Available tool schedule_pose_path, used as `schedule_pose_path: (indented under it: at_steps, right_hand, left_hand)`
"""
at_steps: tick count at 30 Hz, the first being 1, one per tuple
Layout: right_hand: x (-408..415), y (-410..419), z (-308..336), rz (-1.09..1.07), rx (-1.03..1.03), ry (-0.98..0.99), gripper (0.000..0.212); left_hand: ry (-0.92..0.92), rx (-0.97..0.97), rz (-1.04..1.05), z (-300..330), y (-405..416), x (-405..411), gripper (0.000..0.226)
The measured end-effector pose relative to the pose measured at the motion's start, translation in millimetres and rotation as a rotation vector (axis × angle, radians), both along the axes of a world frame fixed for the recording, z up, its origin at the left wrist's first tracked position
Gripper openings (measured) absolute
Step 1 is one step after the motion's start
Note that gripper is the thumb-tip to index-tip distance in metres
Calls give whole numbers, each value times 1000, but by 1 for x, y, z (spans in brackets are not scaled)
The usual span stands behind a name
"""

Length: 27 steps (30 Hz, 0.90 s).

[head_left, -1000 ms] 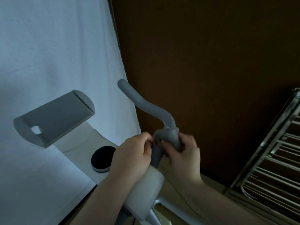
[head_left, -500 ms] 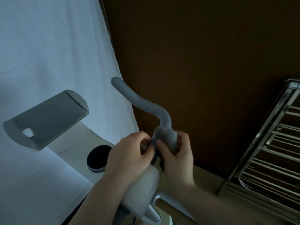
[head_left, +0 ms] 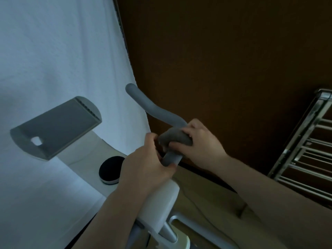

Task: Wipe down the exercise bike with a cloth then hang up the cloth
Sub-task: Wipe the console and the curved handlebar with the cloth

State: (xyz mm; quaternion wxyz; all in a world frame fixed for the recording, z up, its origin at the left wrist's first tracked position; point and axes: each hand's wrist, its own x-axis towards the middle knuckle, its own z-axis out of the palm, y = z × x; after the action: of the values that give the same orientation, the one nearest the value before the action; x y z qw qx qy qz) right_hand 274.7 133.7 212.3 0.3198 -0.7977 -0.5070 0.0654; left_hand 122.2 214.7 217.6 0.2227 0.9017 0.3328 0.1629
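The exercise bike [head_left: 159, 200] is seen from above, its white column rising from the lower middle of the view; a grey handlebar [head_left: 154, 109] curves up and to the left from the top of that column, its rounded end lying against a white curtain [head_left: 59, 56]. A grey cloth [head_left: 173, 138] is wrapped over the bend of the handlebar, just above the column; it is gripped by the right hand [head_left: 199, 146], whose fingers are curled over the top of the cloth and whose thumb is pressed beneath it. The left hand [head_left: 147, 168] is closed round the grey stem just below the cloth, with its thumb laid across the stem; its fingertips sit close to the cloth's left edge, though whether they pinch the cloth cannot be told. A grey device holder [head_left: 57, 126] is carried on a white arm to the left of the hands, tilted; a round black knob [head_left: 110, 170] is set in the white body just beside the left wrist. A dark brown wall [head_left: 224, 60] fills the upper right; a metal rack [head_left: 309, 151] with parallel bars is seen at the right edge, well apart from the cloth.
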Motion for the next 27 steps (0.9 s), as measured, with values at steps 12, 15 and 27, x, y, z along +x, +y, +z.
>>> schedule_pose_path:
  at_steps: [12,15,27]
  right_hand:
    - [-20,4,-7,-5,36,-131,34]
    - [-32,-6,-16,112,129,-15,31]
    - [1,-2,-9,73,124,7,35]
  left_hand:
    - [102,42,68,-6,-1,-6,41]
    - [70,29,70,-13,1,-2,39]
    - [129,132,27,-4,3,-7,36]
